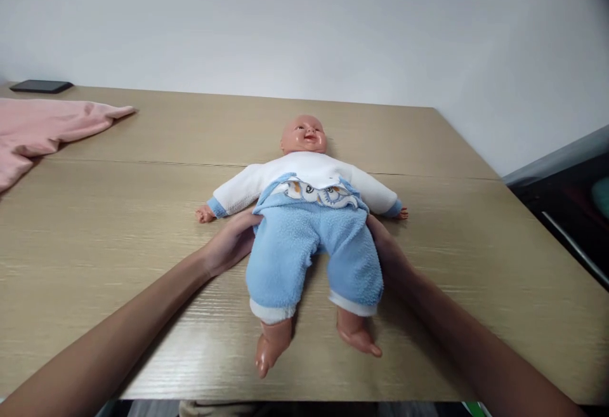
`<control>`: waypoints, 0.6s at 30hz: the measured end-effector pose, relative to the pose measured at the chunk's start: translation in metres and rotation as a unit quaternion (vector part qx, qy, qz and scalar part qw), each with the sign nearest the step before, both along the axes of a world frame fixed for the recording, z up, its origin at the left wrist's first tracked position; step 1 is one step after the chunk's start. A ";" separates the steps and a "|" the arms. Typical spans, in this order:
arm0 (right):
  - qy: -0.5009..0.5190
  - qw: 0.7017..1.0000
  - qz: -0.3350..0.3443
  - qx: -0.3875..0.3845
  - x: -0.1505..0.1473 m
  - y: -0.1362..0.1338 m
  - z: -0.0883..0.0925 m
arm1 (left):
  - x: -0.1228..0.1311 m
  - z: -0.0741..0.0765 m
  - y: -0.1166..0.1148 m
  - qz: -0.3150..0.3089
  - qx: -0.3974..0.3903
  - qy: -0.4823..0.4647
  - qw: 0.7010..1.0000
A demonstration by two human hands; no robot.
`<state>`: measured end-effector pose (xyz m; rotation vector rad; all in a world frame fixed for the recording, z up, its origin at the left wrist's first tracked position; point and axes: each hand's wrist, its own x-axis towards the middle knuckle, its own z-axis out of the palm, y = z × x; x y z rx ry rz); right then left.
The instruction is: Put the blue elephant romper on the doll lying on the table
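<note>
A baby doll lies on its back on the table, head toward the wall and feet toward me. It wears a white top with blue cuffs and fuzzy blue pants with white hems. A patterned white cloth shows at the waist. My left hand grips the side of the pants near the waistband, its fingers mostly hidden behind the fabric. On the opposite hip, my right hand holds the pants the same way, its fingertips also out of sight.
The wooden table has a seam running across it. A pink cloth lies at the left, with a dark phone-like slab behind it. Beyond the right edge stands a dark object. The white wall borders the back.
</note>
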<state>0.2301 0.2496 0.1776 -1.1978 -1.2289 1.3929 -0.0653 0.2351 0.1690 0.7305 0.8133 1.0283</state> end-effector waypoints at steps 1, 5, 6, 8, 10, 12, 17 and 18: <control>0.004 1.000 -0.005 0.002 0.001 0.002 0.001 | -0.001 -0.001 0.001 0.004 0.020 0.005 1.000; 0.039 0.998 -0.041 0.005 0.011 0.008 -0.004 | -0.013 -0.003 0.005 -0.010 0.123 0.056 0.991; 0.033 0.998 -0.052 0.018 0.015 0.009 -0.007 | -0.017 -0.004 0.007 -0.021 0.142 0.063 0.988; 0.008 0.995 -0.083 0.062 0.021 0.009 -0.012 | -0.021 -0.002 0.008 -0.041 0.167 0.062 0.983; -0.017 0.990 -0.091 0.102 0.026 0.008 -0.014 | -0.023 0.000 0.008 -0.048 0.180 0.050 0.981; -0.005 0.994 -0.055 0.090 0.026 0.007 -0.012 | -0.022 0.002 0.007 -0.046 0.179 0.040 0.982; -0.012 0.995 0.055 0.080 0.024 0.014 0.006 | -0.016 0.011 0.006 -0.025 0.188 0.139 0.972; -0.048 0.992 0.063 0.098 0.023 0.016 0.010 | -0.015 0.014 0.007 -0.028 0.204 0.178 0.962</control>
